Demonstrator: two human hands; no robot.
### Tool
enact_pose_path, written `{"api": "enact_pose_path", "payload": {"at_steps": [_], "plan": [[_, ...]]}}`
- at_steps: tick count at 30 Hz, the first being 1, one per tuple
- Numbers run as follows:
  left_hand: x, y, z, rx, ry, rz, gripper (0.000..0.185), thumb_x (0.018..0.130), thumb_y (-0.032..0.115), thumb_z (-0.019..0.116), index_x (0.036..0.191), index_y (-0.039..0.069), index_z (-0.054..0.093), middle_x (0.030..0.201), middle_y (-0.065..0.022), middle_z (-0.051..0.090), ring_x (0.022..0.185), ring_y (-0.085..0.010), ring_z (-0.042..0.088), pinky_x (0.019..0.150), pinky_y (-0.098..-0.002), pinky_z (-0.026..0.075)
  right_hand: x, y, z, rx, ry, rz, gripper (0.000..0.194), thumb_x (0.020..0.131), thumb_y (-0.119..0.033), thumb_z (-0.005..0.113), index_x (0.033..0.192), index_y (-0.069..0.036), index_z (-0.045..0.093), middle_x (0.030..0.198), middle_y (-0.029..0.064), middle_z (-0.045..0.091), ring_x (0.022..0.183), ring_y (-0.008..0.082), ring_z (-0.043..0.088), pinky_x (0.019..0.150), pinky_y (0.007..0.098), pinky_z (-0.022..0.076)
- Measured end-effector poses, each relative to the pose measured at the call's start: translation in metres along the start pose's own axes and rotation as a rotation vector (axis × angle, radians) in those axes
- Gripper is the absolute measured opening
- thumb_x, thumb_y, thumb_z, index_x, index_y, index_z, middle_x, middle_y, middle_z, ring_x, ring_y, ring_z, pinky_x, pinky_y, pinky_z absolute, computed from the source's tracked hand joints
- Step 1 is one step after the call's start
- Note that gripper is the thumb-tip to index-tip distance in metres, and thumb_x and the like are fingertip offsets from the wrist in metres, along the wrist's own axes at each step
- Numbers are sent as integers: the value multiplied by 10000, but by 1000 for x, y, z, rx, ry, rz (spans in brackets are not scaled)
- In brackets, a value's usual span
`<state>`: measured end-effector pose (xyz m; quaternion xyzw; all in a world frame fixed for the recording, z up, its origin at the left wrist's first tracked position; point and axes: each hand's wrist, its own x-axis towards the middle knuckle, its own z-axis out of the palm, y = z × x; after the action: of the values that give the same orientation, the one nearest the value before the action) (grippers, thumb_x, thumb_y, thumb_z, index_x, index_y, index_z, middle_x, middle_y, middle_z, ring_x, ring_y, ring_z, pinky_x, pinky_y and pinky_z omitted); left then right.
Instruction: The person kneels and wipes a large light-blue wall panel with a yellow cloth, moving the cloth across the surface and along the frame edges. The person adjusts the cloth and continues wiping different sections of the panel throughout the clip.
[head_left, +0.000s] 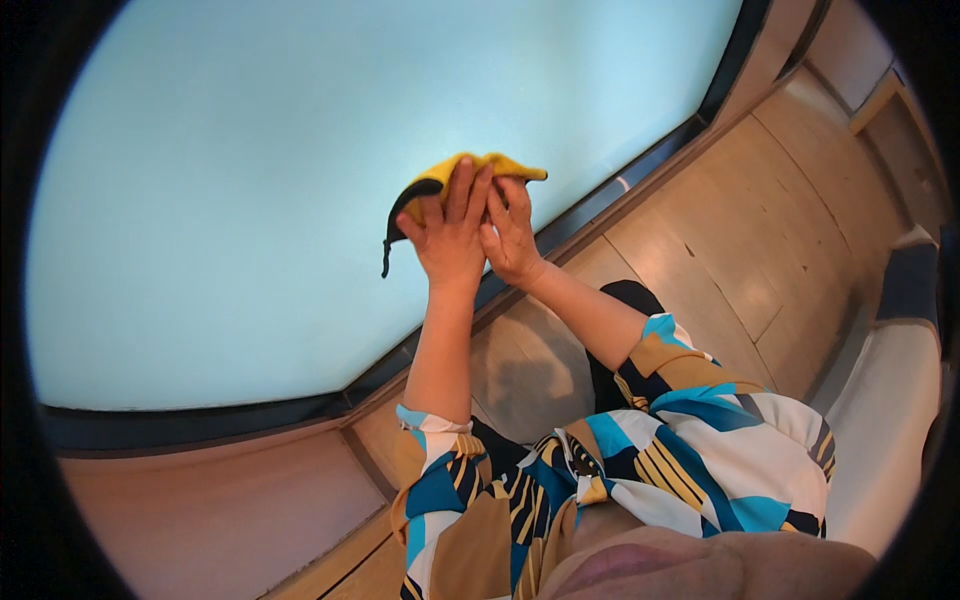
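A yellow cloth (463, 166) with a black underside or edge and a short dark cord hanging from its left end is in front of a large frosted glass panel (247, 202). My left hand (452, 232) lies on the cloth with its fingers spread, pressing it towards the panel. Close beside it on the right, my right hand (511, 232) touches the cloth's right part with bent fingers. The two hands meet near the thumb of the right one. Whether the fingers grip a fold of the cloth is partly hidden.
The panel's dark frame (600, 196) runs diagonally below and right of my hands. Beyond it lies a wood-look plank floor (720, 217). A light padded seat or cushion (885, 390) with a dark band stands at the right. A pale pinkish wall section (225, 510) is at the lower left.
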<state>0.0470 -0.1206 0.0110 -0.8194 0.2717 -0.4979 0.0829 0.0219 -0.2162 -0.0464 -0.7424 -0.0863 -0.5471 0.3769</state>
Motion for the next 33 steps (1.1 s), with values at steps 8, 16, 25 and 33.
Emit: {"api": "enact_pose_path", "payload": {"at_steps": [8,16,25,33], "plan": [[53,-43,-38,-74,100,-183,457,936,335,565,1391,306,574,1583,79,399,1349,-322,421,1181,-602,72,85,-22,3,-72,52,-221,499,905,-258,532,1348,-34,585,1452,137,441,1360,377,397,1146,558,238],[6,-43,-76,10,-41,-150,413,955,316,561,1356,225,603,1582,58,390,1381,-356,373,1178,-622,86,51,-59,4,10,75,-236,442,894,-250,500,1259,-50,650,1374,71,545,1295,316,478,1118,521,296],[52,-60,-107,135,56,-132,422,971,343,545,1367,204,585,1562,10,432,1396,-339,383,1143,-495,186,96,-82,-6,3,221,-213,447,897,-283,497,1250,-61,658,1352,45,537,1283,289,445,1094,505,299],[13,-63,-99,62,5,-97,459,962,325,571,1399,184,561,1584,7,394,1419,-318,362,1122,-459,219,63,-91,-8,-36,16,-176,490,810,-263,594,1271,-103,628,1340,15,505,1286,249,417,1094,468,297]]}}
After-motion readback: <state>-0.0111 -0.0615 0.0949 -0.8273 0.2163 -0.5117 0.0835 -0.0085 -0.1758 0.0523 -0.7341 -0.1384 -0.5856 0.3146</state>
